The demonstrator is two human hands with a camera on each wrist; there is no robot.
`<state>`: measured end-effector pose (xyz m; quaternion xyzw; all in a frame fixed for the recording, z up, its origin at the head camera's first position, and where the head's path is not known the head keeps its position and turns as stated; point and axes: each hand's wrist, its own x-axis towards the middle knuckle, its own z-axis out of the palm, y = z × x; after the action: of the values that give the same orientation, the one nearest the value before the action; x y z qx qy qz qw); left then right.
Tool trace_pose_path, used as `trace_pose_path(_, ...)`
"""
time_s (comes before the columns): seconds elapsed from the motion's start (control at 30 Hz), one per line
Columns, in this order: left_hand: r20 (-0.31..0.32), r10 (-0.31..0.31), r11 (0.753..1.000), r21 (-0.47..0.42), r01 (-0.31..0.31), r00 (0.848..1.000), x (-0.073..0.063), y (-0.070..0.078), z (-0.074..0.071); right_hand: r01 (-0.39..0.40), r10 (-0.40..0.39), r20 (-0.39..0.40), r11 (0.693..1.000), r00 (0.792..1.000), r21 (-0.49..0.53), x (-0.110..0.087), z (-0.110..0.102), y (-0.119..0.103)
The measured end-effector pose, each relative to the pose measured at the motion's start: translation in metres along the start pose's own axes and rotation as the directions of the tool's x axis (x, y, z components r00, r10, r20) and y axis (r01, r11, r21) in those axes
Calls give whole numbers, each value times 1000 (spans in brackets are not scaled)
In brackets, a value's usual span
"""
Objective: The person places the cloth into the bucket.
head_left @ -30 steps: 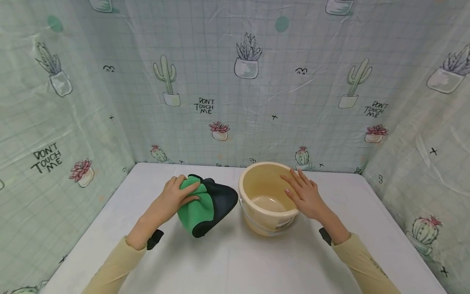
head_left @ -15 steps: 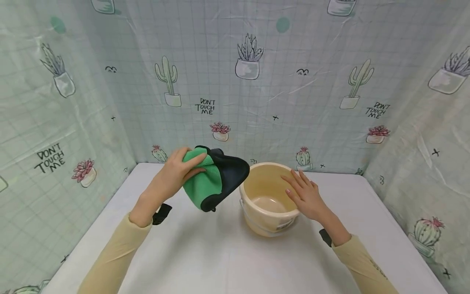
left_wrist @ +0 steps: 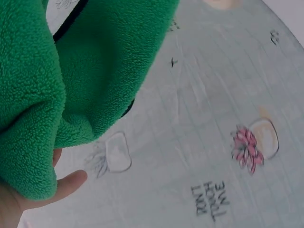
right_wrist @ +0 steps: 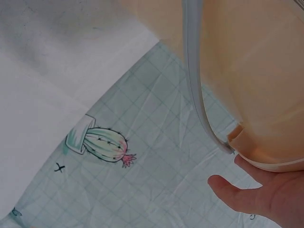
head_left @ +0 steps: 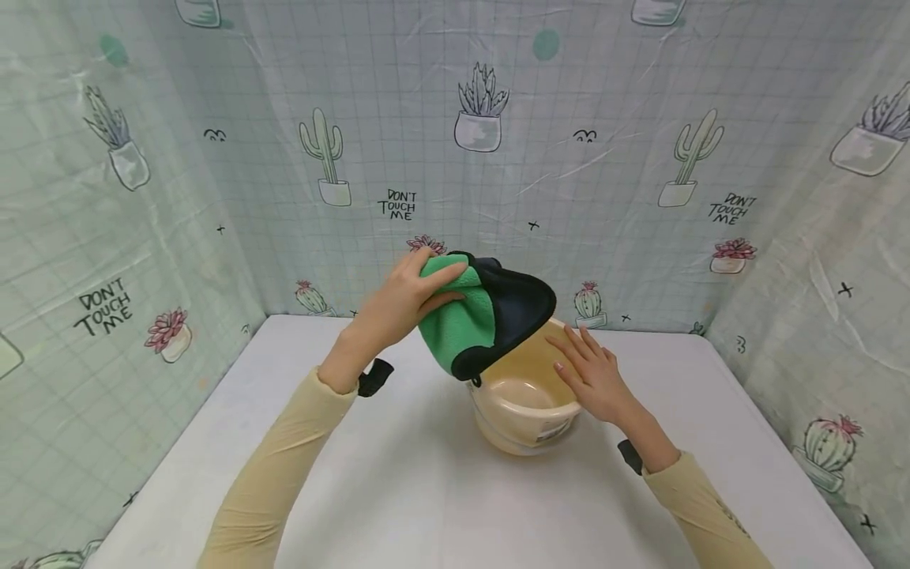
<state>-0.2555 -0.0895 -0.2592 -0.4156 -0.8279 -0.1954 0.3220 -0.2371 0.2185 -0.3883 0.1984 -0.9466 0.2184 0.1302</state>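
Observation:
In the head view my left hand (head_left: pixel 398 304) grips a fleecy cloth (head_left: pixel 458 328), green on one face and dark navy on the other, with black edging. The cloth hangs folded in the air, over the left part of a cream plastic bucket (head_left: pixel 522 427), and hides some of its rim. My right hand (head_left: pixel 599 381) rests on the right side of that rim with its fingers fairly straight, reaching over the opening. Green pile fills much of the left wrist view, where a finger (left_wrist: pixel 71 185) shows under it. The bucket's pale handle (right_wrist: pixel 192 71) hangs down its side in the right wrist view.
The bucket stands on a white-covered table (head_left: pixel 398 490). Behind it and at both sides hangs a pale curtain (head_left: pixel 526 182) printed with cacti and words. A dark strap (head_left: pixel 374 378) is on the left wrist, another strap (head_left: pixel 629 457) on the right.
My left hand has lifted the cloth and carried it to the right, from beside the bucket to above its left part. The right hand and the bucket have stayed in place.

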Motion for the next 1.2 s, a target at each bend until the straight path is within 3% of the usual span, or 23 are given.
trace_pose_path(0.2, 7, -2, 999, -45, 3, 1000, 20, 4, 30, -11, 11, 8, 1000, 1000, 5, 0, -1, 2)
trace_pose_path(0.37, 30, -56, 997, -47, 58, 998, 24, 6, 52, -22, 22, 17, 1000, 1000, -6, 0, -2, 0)
trace_pose_path(0.6, 38, -195, 980, 49, 194, 980, 17, 5, 76, -14, 14, 5, 1000, 1000, -11, 0, -1, 0)
trace_pose_path(0.7, 32, -219, 967, 138, 213, 975, 12, 6, 84, -25, 25, 10, 1000, 1000, -9, 0, -1, 0)
trace_pose_path(0.8, 35, -198, 946, 269, 181, 980, 7, 9, 92, -32, 32, 16, 999, 999, -8, 0, -1, 0)
trace_pose_path(0.97, 67, -119, 897, 435, 78, 991, -2, 15, 102, -34, 34, 15, 999, 999, -11, 1, -2, -1)
trace_pose_path(1.07, 100, -75, 884, 466, 20, 992, -7, 17, 109, -31, 31, 16, 999, 999, -10, 1, -2, -1)
trace_pose_path(1.2, 158, -12, 887, 457, -62, 987, -11, 17, 115, -32, 33, 21, 999, 999, -12, 1, -1, -1)
